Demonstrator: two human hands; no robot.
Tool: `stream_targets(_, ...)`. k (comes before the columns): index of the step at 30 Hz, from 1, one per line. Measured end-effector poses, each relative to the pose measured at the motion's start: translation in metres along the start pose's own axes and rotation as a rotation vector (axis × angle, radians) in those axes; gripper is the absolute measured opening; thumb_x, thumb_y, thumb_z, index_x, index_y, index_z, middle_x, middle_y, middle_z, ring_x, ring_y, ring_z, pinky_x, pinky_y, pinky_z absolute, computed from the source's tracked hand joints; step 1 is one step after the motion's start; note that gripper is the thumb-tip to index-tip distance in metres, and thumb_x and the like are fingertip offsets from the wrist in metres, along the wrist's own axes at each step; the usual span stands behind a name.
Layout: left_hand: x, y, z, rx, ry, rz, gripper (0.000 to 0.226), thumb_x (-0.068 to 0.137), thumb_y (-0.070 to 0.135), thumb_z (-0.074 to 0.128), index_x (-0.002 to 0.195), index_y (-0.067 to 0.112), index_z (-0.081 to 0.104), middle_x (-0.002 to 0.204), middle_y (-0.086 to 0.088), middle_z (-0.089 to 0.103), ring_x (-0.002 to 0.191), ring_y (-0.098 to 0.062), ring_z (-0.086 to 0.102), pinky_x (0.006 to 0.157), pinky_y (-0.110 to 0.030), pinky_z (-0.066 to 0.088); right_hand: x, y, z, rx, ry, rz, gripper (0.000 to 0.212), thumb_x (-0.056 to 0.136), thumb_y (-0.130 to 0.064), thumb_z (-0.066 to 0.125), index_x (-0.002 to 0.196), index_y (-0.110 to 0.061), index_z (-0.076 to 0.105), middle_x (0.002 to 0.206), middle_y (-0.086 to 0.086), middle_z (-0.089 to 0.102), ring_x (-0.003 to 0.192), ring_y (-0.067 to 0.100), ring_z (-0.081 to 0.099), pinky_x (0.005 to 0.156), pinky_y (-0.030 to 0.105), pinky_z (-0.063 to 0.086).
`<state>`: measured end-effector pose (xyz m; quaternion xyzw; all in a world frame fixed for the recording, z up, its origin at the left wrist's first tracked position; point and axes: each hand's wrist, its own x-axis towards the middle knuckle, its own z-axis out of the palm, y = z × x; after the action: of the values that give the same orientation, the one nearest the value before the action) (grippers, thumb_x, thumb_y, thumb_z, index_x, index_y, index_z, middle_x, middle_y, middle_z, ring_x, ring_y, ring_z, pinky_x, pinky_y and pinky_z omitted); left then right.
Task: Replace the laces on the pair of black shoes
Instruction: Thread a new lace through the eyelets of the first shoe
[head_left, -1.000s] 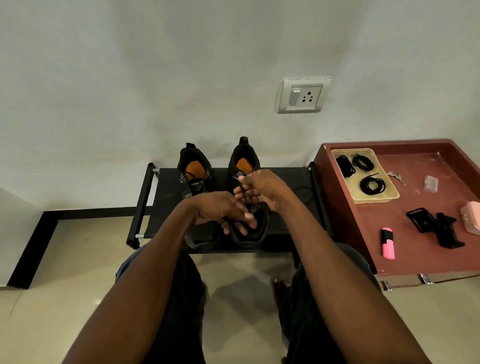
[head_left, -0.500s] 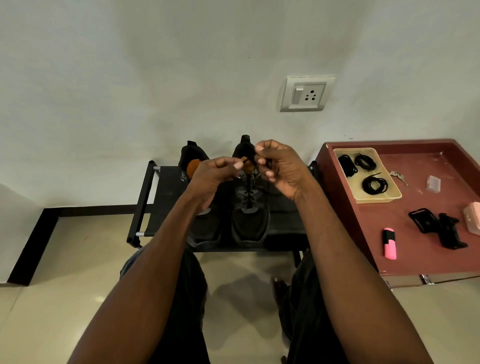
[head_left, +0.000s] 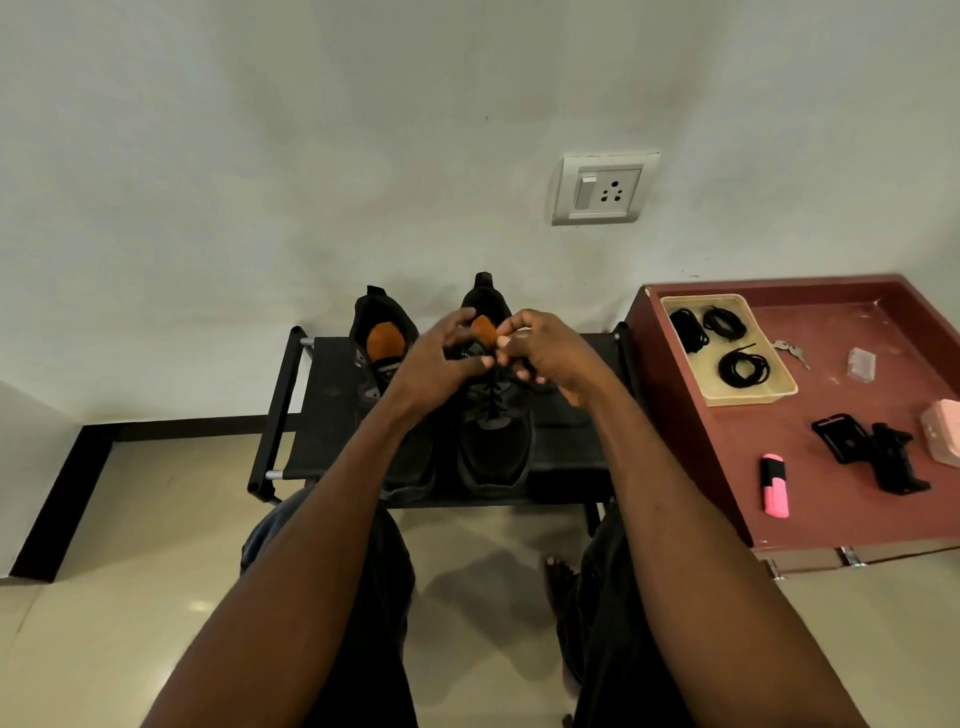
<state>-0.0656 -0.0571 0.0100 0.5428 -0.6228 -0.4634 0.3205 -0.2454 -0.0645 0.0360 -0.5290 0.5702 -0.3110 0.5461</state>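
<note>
Two black shoes are sitting side by side on a low black rack (head_left: 322, 415) by the wall, with their toes pointing toward the person. The right shoe (head_left: 493, 441) is the one being worked on. Both hands are meeting just above its tongue, near the orange inside. The left hand (head_left: 436, 358) is curling its fingers and pinching the black lace (head_left: 491, 400) at the top of the shoe. The right hand (head_left: 545, 353) is also pinching the lace with its fingertips, right beside the left hand. The lace is running down the front of the shoe under the hands. The left shoe (head_left: 384, 348) is sitting just beside it, partly hidden by the left arm. On the right, a red table (head_left: 831, 519) is holding a pale tray (head_left: 753, 397) with three bundles of black laces (head_left: 743, 369) in it. A pink marker (head_left: 775, 492), a black clip (head_left: 872, 452), keys (head_left: 789, 351) and a pink box (head_left: 943, 434) are lying on the table too. A wall socket (head_left: 602, 189) is sitting above the shoes.
</note>
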Motion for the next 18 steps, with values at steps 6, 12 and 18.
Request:
stream_targets(6,0.002,-0.004,0.003,-0.006,0.047,0.030,0.009,0.093,0.012,0.068,0.091,0.019,0.073,0.079,-0.001,0.075,0.075,-0.013,0.070,0.083,-0.033,0.058,0.007,0.008,-0.005,-0.032,0.062,-0.012,0.004,0.095,-0.011,0.064,0.094,-0.007,0.063,0.066,0.002,0.065,0.046,0.009,0.050,0.042,0.020,0.034)
stream_targets(12,0.008,-0.012,-0.001,-0.025,0.312,-0.126,0.013,0.096,0.012,0.063,0.096,0.008,0.075,0.078,-0.003,0.074,0.062,-0.008,0.063,0.064,-0.018,0.051,0.012,0.016,-0.013,0.014,0.038,0.033,0.023,0.096,0.010,0.051,0.093,-0.001,0.070,0.076,0.010,0.068,0.060,0.012,0.063,0.056,0.021,0.052)
stream_targets(18,0.006,-0.005,0.008,0.260,0.324,-0.035,0.043,0.089,0.005,0.063,0.131,0.012,0.063,0.120,0.001,0.063,0.106,-0.014,0.059,0.092,-0.030,0.050,0.020,0.023,0.004,-0.063,0.187,0.048,0.012,0.094,-0.002,0.065,0.082,-0.004,0.066,0.068,0.009,0.066,0.054,0.015,0.062,0.054,0.026,0.052)
